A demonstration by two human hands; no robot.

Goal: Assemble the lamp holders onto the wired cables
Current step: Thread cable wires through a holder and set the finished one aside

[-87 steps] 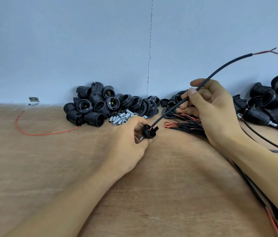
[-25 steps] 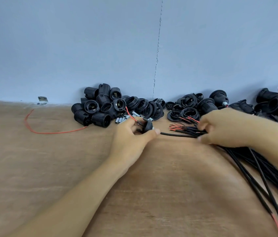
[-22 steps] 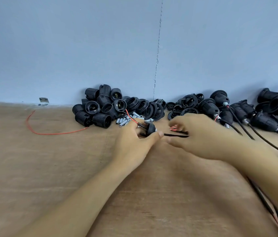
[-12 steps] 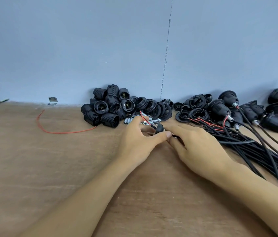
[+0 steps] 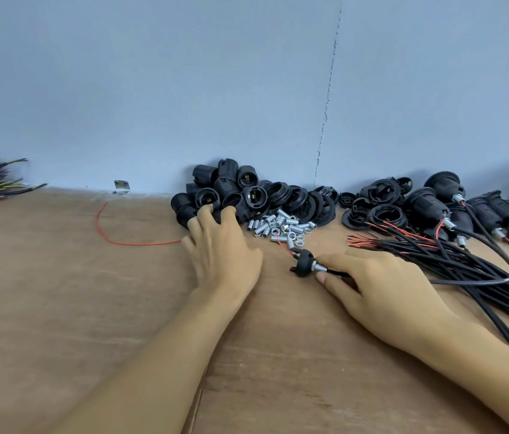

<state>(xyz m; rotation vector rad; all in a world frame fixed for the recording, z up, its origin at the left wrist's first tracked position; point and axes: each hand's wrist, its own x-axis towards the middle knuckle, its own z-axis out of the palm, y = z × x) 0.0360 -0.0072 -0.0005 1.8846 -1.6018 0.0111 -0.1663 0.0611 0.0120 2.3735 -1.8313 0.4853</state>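
Two hands at work on the wooden table, against a blue wall.

Right hand: thumb and forefinger pinch a black cable low on the table, right of centre. A black base cap sits on that cable just left of the fingertips, with a short metal collar between the cap and the fingers. The cable's bare red ends poke out of the cap toward the far left. The grip is narrow and closed on the cable alone, and the hand does not touch the cap.

Left hand: reaches far, fingers spread and nearly straight, the tips touching the heap of threaded holder bodies by the wall. The thumb is held wide. It has no hold on anything that I can see.

Nearby: loose metal nipples and nuts lie between the heap and the cap. Black rings lie just right of the bodies. The spare cable bundle fans out to the right, with wired-up holders beyond it. A stray red wire curls to the left.

Step, by my reading: the cap is threaded on, and a body is being picked to go with it.

The next move calls for closing the fingers round a single body without dragging its neighbours. The body then goes across to the cap, where the red ends must be kept straight so they can reach its terminals.
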